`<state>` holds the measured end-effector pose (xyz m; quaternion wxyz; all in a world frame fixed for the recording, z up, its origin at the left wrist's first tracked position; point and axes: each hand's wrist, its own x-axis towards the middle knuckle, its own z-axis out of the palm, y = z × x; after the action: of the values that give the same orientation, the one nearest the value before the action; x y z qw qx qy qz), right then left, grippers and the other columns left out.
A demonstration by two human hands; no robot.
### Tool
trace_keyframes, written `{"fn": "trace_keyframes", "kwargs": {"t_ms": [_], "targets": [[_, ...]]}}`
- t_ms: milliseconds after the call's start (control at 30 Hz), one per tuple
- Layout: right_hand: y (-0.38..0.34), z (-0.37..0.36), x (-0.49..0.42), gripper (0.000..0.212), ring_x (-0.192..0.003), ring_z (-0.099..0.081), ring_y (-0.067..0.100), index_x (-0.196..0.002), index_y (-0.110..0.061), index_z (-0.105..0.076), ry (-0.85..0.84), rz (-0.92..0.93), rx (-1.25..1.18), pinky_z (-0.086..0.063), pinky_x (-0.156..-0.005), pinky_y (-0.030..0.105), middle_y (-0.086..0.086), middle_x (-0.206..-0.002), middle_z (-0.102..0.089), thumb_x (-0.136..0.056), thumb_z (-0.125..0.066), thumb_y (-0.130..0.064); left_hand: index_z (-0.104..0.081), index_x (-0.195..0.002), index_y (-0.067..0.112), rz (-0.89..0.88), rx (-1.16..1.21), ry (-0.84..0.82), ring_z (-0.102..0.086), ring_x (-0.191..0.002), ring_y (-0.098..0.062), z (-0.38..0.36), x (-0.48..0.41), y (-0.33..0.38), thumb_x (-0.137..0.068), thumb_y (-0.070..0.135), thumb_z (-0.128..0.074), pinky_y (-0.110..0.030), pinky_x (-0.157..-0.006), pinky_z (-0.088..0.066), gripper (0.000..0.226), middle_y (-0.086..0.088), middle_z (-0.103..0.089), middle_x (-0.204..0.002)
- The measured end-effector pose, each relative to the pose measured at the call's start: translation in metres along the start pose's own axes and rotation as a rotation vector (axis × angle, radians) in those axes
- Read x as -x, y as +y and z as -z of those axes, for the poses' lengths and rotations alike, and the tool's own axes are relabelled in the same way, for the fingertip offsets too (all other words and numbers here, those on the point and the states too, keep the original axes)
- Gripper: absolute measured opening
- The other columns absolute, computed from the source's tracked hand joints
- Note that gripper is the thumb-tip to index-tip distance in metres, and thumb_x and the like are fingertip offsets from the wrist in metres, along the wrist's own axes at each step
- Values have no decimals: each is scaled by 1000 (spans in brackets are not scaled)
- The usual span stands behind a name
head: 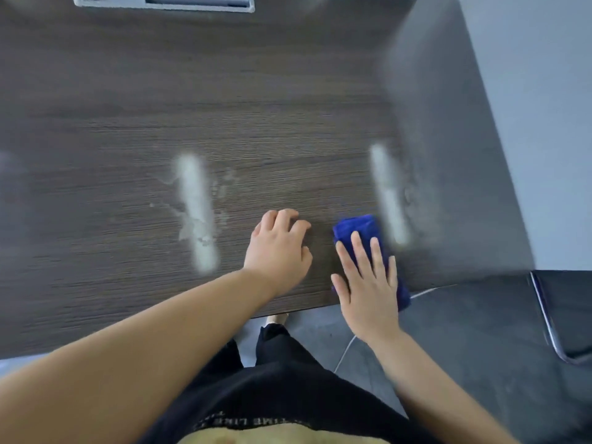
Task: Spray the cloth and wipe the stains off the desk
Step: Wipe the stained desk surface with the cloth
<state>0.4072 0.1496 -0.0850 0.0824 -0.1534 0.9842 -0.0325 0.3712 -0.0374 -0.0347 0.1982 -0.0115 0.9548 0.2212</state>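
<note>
Step in hand: wiping, as judged. The right hand point(368, 283) lies flat on the cloth point(355, 229) at the front right of the tabletop point(288, 107).
Right grip: fingers straight and spread, pressing down on the cloth. Nothing is clamped.
Left grip: the left hand point(277, 248) rests on the tabletop with fingers loosely bent, holding nothing.
Cloth location: blue and folded, under the right palm. Its far end shows beyond the fingertips, just beside the right streak point(386, 187). Its near end reaches the front edge.
Stains: pale blotches point(187, 230) surround the left streak point(195, 203), well apart from the cloth. Fainter marks lie beside the right streak.
Next move: slide the cloth under steady downward pressure onto the nearest marks, then cross to the left blotches. The left hand probably braces the body.
Hard to make out: the two long streaks may be lamp reflections rather than dirt, and blur smears the right side. It cannot be told whether the cloth is damp.
Not in view: no spray bottle appears.
Cut off: a grey frame point(163, 3) at the far edge.
</note>
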Motion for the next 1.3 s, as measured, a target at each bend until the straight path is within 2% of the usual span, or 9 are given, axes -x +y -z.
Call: {"fn": "trace_keyframes", "kwargs": {"t_ms": [133, 267, 333, 467, 567, 700, 900, 1133, 1300], "targets": [[25, 13, -65, 52, -139, -31, 34, -142, -27, -41, -11, 49, -18, -31, -104, 61, 3, -151, -36, -95, -29, -46, -38, -138, 26, 29, -99, 4, -22, -133, -23, -5, -9, 10, -92, 34, -41, -38, -109, -23, 47, 3, -26, -147], [52, 34, -163, 50, -147, 0, 22, -150, -35, -16, -94, -107, -54, -6, -116, 51, -7, -160, -4, -101, -20, -45, -39, -138, 26, 99, -140, 31, -26, -130, -25, -7, -18, 19, -91, 35, -42, -42, -105, -27, 47, 3, -28, -145], [56, 36, -166, 50, -147, 4, 22, -151, -34, -13, -101, -111, -70, -3, -117, 50, -8, -160, 0, -102, -20, -44, -38, -137, 26, 128, -132, 32, -26, -130, -26, -8, -22, 26, -91, 35, -42, -44, -105, -26, 47, 1, -28, -144], [58, 17, -64, 52, -143, -22, 32, -146, -25, -36, 24, -15, -12, -22, -110, 57, 2, -156, -26, -98, -27, -45, -38, -137, 26, 146, -114, 51, -23, -132, -26, -9, -32, 30, -90, 36, -43, -44, -107, -22, 48, 0, -26, -145], [59, 8, -1, 53, -141, -25, 31, -144, -25, -38, 0, -27, -26, -25, -108, 57, 3, -154, -31, -100, -19, -48, -36, -139, 25, 138, -127, 70, -20, -134, -27, -6, -44, 26, -90, 36, -45, -45, -110, -19, 52, -2, -25, -146], [64, 16, -72, 53, -140, -29, 33, -142, -25, -41, -1, -11, -29, -26, -106, 60, 3, -152, -34, -96, -27, -47, -34, -140, 25, 168, -162, 108, -19, -134, -30, 5, -64, 15, -88, 39, -49, -45, -111, -18, 56, -4, -24, -146], [68, 37, -201, 52, -146, 7, 21, -151, -35, -9, -94, -186, -89, -1, -116, 51, -9, -160, 4, -101, -18, -46, -30, -143, 24, 214, -176, 183, -15, -136, -31, 25, -90, -4, -88, 45, -51, -45, -112, -15, 63, -5, -21, -149], [68, 18, -85, 54, -141, -28, 32, -143, -23, -41, 21, 4, -2, -27, -106, 59, 3, -153, -32, -95, -30, -45, -22, -144, 32, 264, -185, 104, -10, -138, -30, 39, -102, -24, -77, 65, -55, -48, -113, -15, 82, -3, -16, -150], [64, 31, -169, 55, -142, -25, 31, -144, -25, -39, 7, -16, -13, -24, -108, 60, 2, -154, -30, -95, -27, -48, -24, -144, 32, 249, -244, 37, -19, -133, -31, 47, -104, -21, -75, 65, -58, -48, -106, -27, 84, -4, -21, -147]]}}
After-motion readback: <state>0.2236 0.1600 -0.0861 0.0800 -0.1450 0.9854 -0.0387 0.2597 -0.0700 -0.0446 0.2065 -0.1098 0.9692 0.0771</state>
